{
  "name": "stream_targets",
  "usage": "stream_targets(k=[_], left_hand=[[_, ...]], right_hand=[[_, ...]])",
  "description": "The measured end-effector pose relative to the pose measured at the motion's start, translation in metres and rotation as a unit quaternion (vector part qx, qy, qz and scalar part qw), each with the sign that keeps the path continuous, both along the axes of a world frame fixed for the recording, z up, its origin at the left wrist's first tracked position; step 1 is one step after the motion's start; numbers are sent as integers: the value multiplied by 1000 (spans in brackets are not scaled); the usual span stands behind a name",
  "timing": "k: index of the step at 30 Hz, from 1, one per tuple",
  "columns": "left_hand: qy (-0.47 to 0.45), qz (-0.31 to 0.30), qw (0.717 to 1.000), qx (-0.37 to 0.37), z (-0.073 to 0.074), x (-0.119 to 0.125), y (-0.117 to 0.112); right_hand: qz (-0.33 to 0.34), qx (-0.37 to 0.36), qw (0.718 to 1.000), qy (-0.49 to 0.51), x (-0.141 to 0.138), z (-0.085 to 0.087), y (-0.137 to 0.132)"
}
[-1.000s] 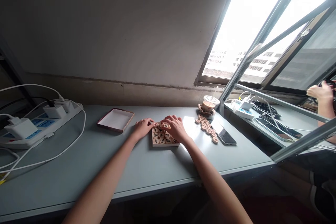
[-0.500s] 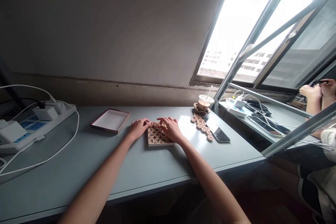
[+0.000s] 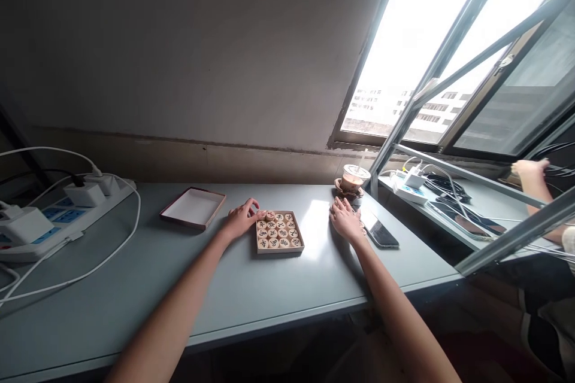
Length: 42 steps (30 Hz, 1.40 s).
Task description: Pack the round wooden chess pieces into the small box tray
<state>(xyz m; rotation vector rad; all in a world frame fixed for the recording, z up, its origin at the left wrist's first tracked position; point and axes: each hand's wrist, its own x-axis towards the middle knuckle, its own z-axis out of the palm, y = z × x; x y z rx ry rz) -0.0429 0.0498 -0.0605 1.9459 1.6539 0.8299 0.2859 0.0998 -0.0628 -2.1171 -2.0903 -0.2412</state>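
A small square box [image 3: 279,233] filled with several round wooden chess pieces sits on the grey table [image 3: 251,287]. My left hand [image 3: 241,217] rests against the box's far left corner, fingers curled on its edge. My right hand [image 3: 345,218] lies flat with fingers spread over the loose wooden pieces [image 3: 362,228] to the right of the box, covering most of them. The box's lid [image 3: 193,207] lies upside down to the left.
A phone [image 3: 381,231] lies beside my right hand, and a lidded drink cup [image 3: 354,178] stands behind it. A power strip [image 3: 49,213] with plugs and white cables is at far left. Another person's hand [image 3: 530,171] is at right, past the window frame.
My right hand left the box and moved right onto the loose pieces by the phone. My left hand stayed at the box's corner.
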Motion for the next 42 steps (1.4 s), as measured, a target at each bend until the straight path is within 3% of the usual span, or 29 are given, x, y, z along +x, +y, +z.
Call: stream_targets(k=[3, 7, 11, 13, 15, 19, 26, 30, 37, 42], left_hand=[[-14, -2, 1000, 15, 0, -2, -1], [-11, -31, 999, 25, 3, -4, -2], [-13, -22, 999, 31, 6, -6, -2], [-6, -17, 999, 33, 6, -7, -3], [4, -18, 999, 34, 7, -7, -4], [21, -24, 999, 28, 11, -5, -7], [31, -27, 999, 29, 14, -3, -9], [29, -21, 999, 19, 13, -2, -9], [42, -26, 998, 27, 5, 0, -5], [41, -35, 998, 36, 3, 0, -6]], right_hand=[[37, 28, 999, -6, 6, -6, -4], [109, 50, 991, 53, -6, 6, -10], [228, 21, 951, 209, -45, 23, -23], [281, 26, 935, 213, -70, 29, -30], [304, 43, 937, 165, -92, 33, -36], [302, 30, 947, 109, -113, 32, -38], [287, 54, 937, 193, -96, 17, -30], [254, 63, 953, 152, -94, 15, -30], [269, 75, 951, 132, -101, 9, -31], [162, 123, 974, 100, -66, 14, -15]])
